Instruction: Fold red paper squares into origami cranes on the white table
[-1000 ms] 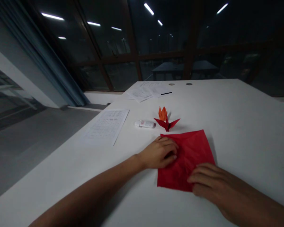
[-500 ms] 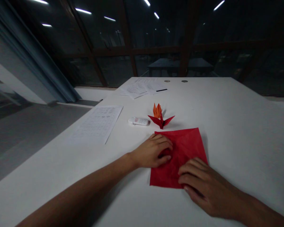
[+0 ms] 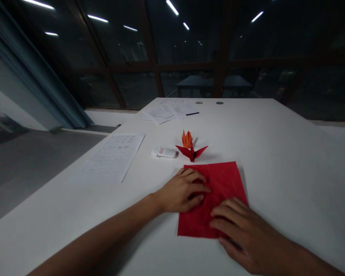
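A square sheet of red paper (image 3: pixel 225 180) lies unfolded on the white table, with faint creases in it. My left hand (image 3: pixel 184 191) rests on its left side, fingers spread and bent a little over the surface. At the lower right, my right hand (image 3: pixel 238 230) touches the sheet with its fingertips, thumb just past the near edge. Neither hand grips anything. Just beyond the sheet stands a red paper crane (image 3: pixel 192 153) with its wings out, and behind it an orange paper crane (image 3: pixel 186 139).
Left of the cranes lies a white correction-tape-like case (image 3: pixel 164 153). A printed sheet (image 3: pixel 115 157) is at the table's left, more papers (image 3: pixel 161 112) and a black strip (image 3: pixel 192 114) farther back. Two small round discs (image 3: pixel 219 102) sit near the far edge.
The view has tilted slightly, so everything sits a little lower and farther left. The left index finger has stretched out more across the red paper; the right hand stays on its lower right.
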### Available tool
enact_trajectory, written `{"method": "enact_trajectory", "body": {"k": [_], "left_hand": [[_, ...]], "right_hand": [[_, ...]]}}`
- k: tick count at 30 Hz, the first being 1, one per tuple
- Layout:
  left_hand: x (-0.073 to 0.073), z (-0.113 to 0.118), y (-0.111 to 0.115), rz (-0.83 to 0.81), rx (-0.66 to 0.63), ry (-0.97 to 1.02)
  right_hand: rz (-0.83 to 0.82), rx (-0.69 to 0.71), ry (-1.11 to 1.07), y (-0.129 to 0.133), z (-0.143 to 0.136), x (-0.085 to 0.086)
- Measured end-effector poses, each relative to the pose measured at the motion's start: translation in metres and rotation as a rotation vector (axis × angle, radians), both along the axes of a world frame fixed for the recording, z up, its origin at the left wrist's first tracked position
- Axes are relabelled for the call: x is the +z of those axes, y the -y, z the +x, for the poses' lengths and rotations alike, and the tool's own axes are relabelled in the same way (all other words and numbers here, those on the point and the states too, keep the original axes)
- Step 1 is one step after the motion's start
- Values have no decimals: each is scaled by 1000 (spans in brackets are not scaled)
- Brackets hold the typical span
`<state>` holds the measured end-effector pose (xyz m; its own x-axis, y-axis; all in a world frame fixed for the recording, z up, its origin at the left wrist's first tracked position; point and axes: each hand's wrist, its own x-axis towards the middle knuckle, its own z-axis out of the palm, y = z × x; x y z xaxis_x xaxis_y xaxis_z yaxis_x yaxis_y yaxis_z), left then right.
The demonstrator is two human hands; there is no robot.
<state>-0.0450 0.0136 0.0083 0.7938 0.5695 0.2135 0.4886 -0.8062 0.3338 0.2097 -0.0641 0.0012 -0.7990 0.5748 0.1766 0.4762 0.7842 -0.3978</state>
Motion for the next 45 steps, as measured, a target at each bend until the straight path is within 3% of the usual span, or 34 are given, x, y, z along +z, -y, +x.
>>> {"method": "enact_trajectory", "body": {"k": [27, 45], "left_hand": [[-1, 2, 2, 8, 9, -8], [1, 1, 3, -47, 30, 8]], "right_hand": [[65, -32, -33, 3, -3, 6], [-54, -19, -4, 1, -2, 5]]}}
